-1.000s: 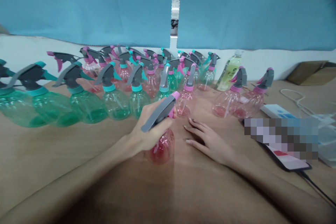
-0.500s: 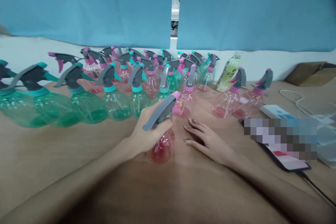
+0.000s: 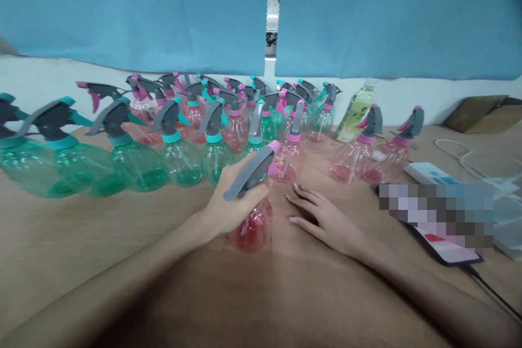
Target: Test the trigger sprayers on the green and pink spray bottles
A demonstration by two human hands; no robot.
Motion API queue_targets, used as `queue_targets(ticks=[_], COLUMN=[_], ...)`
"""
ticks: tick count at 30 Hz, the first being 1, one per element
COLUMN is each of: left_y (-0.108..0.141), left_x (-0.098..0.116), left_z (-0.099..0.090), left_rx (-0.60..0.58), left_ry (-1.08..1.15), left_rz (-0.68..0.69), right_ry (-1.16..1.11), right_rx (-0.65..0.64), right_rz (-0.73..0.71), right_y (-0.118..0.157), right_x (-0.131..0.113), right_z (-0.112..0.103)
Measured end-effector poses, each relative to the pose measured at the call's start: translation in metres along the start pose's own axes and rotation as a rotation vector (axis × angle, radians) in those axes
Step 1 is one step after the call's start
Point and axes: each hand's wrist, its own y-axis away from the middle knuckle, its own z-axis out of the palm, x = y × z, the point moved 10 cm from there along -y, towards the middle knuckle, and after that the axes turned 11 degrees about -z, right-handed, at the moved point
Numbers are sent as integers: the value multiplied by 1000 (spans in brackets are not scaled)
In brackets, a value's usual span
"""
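My left hand (image 3: 232, 198) is wrapped round the neck of a pink spray bottle (image 3: 253, 231) with a grey and pink trigger head. The bottle's neck and part of its trigger are hidden by the fingers. To its right, my right hand (image 3: 326, 220) lies palm down on the wooden table (image 3: 196, 293), fingers spread, touching no bottle. Just beyond both hands stands another pink spray bottle (image 3: 290, 160). A row of green spray bottles (image 3: 141, 168) with grey and turquoise heads runs off to the left.
Several more pink and green spray bottles crowd the back. Two pink spray bottles (image 3: 350, 160) stand at right, before a drink bottle (image 3: 354, 111). Nearer me lie a phone (image 3: 457, 253) with a cable and a clear plastic item (image 3: 508, 234). A brown box (image 3: 481, 114) sits behind.
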Motion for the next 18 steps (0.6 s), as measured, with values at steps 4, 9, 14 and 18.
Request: queue_targets(ticks=[4, 9, 14, 18], left_y=[0, 1, 1, 1], left_x=[-1, -1, -4, -2], left_z=[1, 0, 0, 0], left_rx=[-4, 3, 4, 2], left_ry=[-11, -13, -25, -37], left_rz=[-2, -12, -36, -24], right_ry=[7, 8, 1, -1], right_rx=[-9, -13, -12, -12], right_rz=[4, 12, 13, 13], right_y=[0, 0, 0, 0], right_x=[1, 2, 0, 0], right_z=[1, 2, 0, 0])
